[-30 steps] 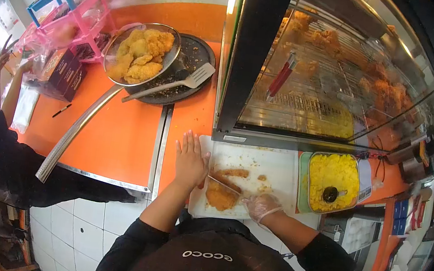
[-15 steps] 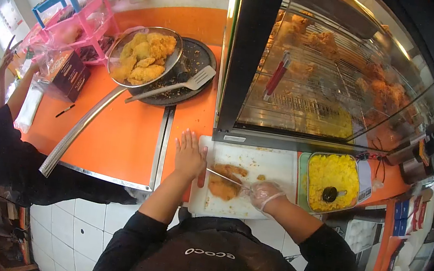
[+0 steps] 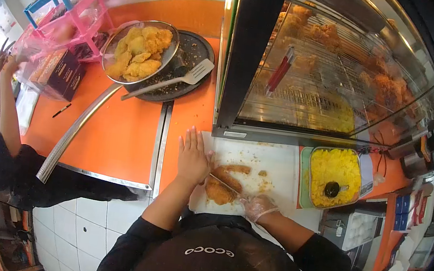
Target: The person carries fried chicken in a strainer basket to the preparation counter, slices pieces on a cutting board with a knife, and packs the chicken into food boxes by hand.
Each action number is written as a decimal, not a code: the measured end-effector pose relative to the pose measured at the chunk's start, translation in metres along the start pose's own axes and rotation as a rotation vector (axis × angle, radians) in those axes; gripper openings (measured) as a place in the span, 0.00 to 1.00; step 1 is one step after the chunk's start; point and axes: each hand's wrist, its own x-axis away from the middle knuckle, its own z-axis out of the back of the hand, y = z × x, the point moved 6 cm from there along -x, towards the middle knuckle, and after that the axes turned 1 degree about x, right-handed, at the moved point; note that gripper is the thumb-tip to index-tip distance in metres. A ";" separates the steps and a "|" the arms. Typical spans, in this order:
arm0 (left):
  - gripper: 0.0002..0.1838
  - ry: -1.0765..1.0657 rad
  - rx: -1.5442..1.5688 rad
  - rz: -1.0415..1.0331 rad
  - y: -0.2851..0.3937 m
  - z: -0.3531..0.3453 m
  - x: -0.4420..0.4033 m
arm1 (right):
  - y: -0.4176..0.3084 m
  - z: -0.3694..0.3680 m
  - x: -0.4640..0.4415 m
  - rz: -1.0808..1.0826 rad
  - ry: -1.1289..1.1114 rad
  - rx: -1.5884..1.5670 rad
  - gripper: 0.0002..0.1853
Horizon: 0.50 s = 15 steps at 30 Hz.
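Note:
My right hand, in a clear plastic glove, is closed around the handle end of a knife. The thin knife blade slants up and left across a piece of breaded fried chicken, with a cut strip lying just above. At the blade's far end is my bare left hand, fingers stretched out; whether it touches the blade I cannot tell. Under the chicken lies a white cutting board scattered with crumbs.
A glass warming cabinet stands behind the board. To the right is a tray of yellow food. At left, a strainer of fried pieces and a spatula rest on a dark round pan. Another person stands at far left.
My left hand has moved slightly right and down, and my right hand a little lower. The blade now lies at a steeper slant across the chicken. The other person's arms have shifted.

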 end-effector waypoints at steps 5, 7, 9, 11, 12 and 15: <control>0.36 -0.020 0.049 0.041 -0.013 -0.015 -0.008 | -0.010 0.016 -0.002 0.027 0.063 0.043 0.31; 0.36 0.007 -0.009 0.021 -0.010 -0.008 -0.004 | -0.006 -0.004 -0.016 0.047 0.113 0.073 0.31; 0.35 -0.005 0.002 0.028 -0.012 -0.010 -0.006 | -0.011 0.005 -0.008 0.087 0.116 0.071 0.31; 0.35 -0.025 0.025 0.039 -0.015 -0.012 -0.014 | -0.023 0.027 0.004 0.081 0.114 0.078 0.31; 0.36 -0.052 0.044 0.055 -0.018 -0.015 -0.013 | -0.026 0.035 0.009 0.056 0.094 0.088 0.31; 0.36 -0.007 0.067 0.057 -0.020 0.003 -0.003 | -0.036 0.046 0.038 0.012 0.042 0.088 0.31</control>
